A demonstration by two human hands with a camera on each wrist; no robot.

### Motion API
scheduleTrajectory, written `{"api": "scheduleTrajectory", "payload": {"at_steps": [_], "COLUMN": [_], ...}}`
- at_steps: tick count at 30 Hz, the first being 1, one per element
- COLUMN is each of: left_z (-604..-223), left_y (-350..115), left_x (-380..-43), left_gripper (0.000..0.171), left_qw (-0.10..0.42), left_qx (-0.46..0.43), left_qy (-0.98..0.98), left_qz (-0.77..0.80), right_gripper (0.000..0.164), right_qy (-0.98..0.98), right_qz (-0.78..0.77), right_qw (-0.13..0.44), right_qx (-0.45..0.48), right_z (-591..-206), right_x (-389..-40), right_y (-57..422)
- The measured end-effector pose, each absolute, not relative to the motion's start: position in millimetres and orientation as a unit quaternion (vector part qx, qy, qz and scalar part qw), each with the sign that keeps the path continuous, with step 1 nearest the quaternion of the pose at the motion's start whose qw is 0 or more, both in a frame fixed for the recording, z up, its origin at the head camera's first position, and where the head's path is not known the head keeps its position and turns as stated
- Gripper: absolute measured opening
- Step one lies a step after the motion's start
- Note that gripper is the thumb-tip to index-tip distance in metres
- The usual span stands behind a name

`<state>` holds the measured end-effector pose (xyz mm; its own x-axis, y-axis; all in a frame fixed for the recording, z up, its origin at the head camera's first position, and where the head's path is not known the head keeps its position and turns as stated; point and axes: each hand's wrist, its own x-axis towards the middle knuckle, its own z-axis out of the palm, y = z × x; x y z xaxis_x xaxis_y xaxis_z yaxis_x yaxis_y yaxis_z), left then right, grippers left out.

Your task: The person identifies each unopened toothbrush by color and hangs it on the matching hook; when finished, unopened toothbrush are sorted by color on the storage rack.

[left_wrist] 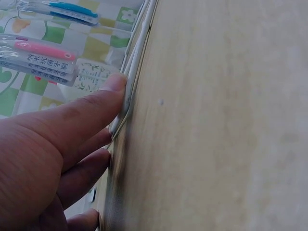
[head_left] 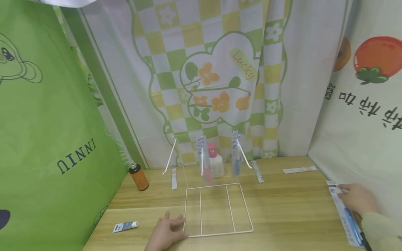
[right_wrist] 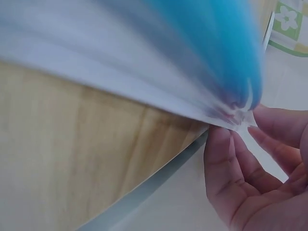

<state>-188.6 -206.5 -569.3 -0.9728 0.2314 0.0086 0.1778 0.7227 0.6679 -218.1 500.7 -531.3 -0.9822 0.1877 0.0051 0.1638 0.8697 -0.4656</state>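
Note:
At the front left corner of a white wire display rack (head_left: pixel 218 234), my left hand (head_left: pixel 165 231) holds the base wire between thumb and fingers. The thumb lies on the wire (left_wrist: pixel 136 53) in the left wrist view. At the table's right edge, my right hand (head_left: pixel 358 198) pinches the edge of a clear-wrapped blue toothbrush pack (head_left: pixel 343 212). That toothbrush pack (right_wrist: pixel 211 43) looms large and blurred in the right wrist view. From the rack's prongs hang a pink toothbrush pack (head_left: pixel 205 164) and a blue toothbrush pack (head_left: pixel 235 157).
Behind the rack stands a white pump bottle (head_left: pixel 216 165) with a pink top. An orange bottle (head_left: pixel 139 177) is at the back left, and a toothpaste tube (head_left: pixel 125 226) lies at the front left. Slim white packets (head_left: pixel 299 169) lie along the back. Printed curtains surround the wooden table (head_left: pixel 282 216).

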Motion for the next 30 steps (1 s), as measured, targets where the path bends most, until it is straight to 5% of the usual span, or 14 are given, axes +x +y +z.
{"api": "scheduleTrajectory", "payload": {"at_steps": [9,16,24,30], "left_z": [-568,-566,-564,-562], "left_y": [-204,-203,-203,-202], "left_x": [-186,-184,-184,-184], "left_gripper": [0.06,0.06,0.059,0.06], "left_qw": [0.032,0.023,0.03,0.037], "left_qx": [0.122,0.129,0.129,0.12], "left_qy": [0.926,0.927,0.927,0.925], "left_qz": [0.357,0.351,0.351,0.358], "right_gripper": [0.054,0.06,0.046,0.052], "right_qy": [-0.965,-0.943,-0.882,-0.824], "right_qz": [0.248,0.31,0.383,0.396], "right_qw": [0.082,0.12,0.27,0.38], "right_qx": [-0.027,-0.003,0.055,0.139], "right_z": [-516,-474,-428,-406], "right_x": [-210,-195,-164,-144], "right_y": [488,432,350,306]}}
